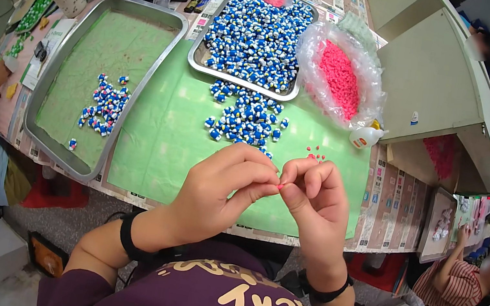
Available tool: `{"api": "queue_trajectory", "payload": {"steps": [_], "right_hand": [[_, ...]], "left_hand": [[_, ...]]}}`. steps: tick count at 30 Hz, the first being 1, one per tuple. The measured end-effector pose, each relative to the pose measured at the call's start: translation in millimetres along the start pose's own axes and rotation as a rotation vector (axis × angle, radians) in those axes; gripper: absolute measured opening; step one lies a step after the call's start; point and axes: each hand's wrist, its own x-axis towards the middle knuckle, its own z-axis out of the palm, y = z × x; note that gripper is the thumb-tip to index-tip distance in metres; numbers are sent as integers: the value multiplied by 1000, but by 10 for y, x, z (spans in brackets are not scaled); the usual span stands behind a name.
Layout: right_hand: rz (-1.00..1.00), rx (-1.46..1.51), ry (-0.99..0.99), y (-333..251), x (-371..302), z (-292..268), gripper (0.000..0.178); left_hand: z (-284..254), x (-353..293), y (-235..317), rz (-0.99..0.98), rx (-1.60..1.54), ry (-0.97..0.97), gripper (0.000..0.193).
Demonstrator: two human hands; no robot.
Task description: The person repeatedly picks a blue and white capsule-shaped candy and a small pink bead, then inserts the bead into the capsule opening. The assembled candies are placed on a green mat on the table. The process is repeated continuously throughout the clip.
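Observation:
My left hand (223, 182) and my right hand (319, 202) meet over the front of the green sheet, both pinched at the fingertips. Between them shows a small pink piece (280, 186), gripped by the right thumb and fingers. Whatever the left fingers pinch is hidden behind them. Just beyond my hands lies a loose pile of small blue-and-white figures (244, 120). A few pink bits (316, 153) rest on the sheet past my right fingers.
A metal tray (242, 80) heaped with blue-and-white figures stands behind the pile. At left, another tray (35, 116) holds figures with pink parts (106, 105). A plastic bag of pink pieces (340, 78) and a white bottle (366, 135) sit at right, near a cabinet (435, 75). Other people work on both sides.

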Motion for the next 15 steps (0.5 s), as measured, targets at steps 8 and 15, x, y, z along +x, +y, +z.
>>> {"api": "queue_trajectory", "payload": {"steps": [8, 15], "right_hand": [[-46, -935, -270, 119, 132, -335, 20], [-45, -1011, -320, 165, 182, -292, 21]], "left_hand": [[-304, -57, -138, -378, -210, -7, 22], [-459, -100, -206, -540, -421, 61, 30]]}}
